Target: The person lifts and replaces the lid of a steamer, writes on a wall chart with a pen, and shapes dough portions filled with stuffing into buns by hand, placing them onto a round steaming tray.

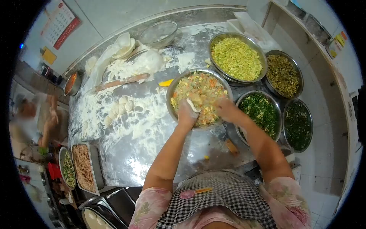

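Note:
A thin round of dough (193,105) lies cupped in my left hand (186,114), its pale edge showing above the fingers. This hand is over the near side of a steel bowl (170,102) filled with mixed vegetable filling (202,86), with orange and yellow bits. On the bowl's right side, my right hand (227,109) reaches in above the filling. Motion smears its fingers, so whether it holds a tool cannot be made out. Left of the bowl, several small dough pieces (122,105) lie on the floured steel table (152,149).
Bowls of yellow-green filling (238,55), dark chopped filling (283,74) and leafy greens (261,114) crowd the right. A rolling pin (124,81), large dough lump (148,63) and sieve (158,33) lie behind. A meat tray (84,168) stands left; another person (42,118) is beyond.

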Tool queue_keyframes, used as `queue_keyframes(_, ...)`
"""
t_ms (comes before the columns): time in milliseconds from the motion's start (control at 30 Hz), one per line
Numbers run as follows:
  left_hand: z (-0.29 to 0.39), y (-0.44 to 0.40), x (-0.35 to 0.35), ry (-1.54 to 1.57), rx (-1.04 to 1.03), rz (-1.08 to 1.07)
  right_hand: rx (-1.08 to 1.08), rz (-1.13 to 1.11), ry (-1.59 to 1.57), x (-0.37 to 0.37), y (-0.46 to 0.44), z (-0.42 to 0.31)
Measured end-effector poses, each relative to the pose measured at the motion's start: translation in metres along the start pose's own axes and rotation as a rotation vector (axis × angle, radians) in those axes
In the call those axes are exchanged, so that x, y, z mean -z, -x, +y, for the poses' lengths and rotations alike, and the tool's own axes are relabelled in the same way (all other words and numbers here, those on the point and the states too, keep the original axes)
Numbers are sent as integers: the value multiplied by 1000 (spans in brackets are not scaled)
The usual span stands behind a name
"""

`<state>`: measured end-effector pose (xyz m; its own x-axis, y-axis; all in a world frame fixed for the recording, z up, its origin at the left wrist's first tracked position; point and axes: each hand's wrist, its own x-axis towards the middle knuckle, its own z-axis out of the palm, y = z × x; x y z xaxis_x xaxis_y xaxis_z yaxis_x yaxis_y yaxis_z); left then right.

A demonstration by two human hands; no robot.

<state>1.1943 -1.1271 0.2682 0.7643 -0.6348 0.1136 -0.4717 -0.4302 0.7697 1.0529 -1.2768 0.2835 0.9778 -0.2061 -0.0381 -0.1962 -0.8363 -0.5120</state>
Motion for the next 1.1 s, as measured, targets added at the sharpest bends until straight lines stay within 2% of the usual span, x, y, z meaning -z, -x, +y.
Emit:
queue_keyframes(67, -1, 4, -1, -21, -60, 21, -223, -166, -127, 27, 8, -75)
queue_keyframes(167, 1, 9, -1, -58, -138, 30, -260, 20, -97, -11, 22, -92)
queue_keyframes(267, 5, 12, 1, -107, -140, 9, -154, 84, -88, -5, 31, -90)
queue_keyframes(367, -3, 9, -2, -100, -178, 9, -178, -253, 24, 39, 29, -75)
queue_keyframes(467, -10, 6, -1, -58, -161, -43, -284, -38, -26, 52, 35, -51)
queue_keyframes(600, -6, 4, 0, -55, -122, -89, -265, -214, -130, 30, 15, -64)
queue_keyframes(700, -6, 8, -1, -38, -106, -67, -193, 4, -149, -3, 26, -90)
queue_keyframes(800, 0, 11, 2, -37, -125, -36, -245, -209, -46, 29, 24, -81)
queue_keyframes(900, -2, 7, 3, 23, -105, -58, -418, -119, -148, 72, 27, -74)
queue_keyframes(1000, -9, 5, 1, -26, -114, -116, -445, -133, -416, 43, 20, -38)
queue_keyframes(1100, -1, 8, 2, -62, -60, -141, -224, -137, -282, 11, 22, -68)
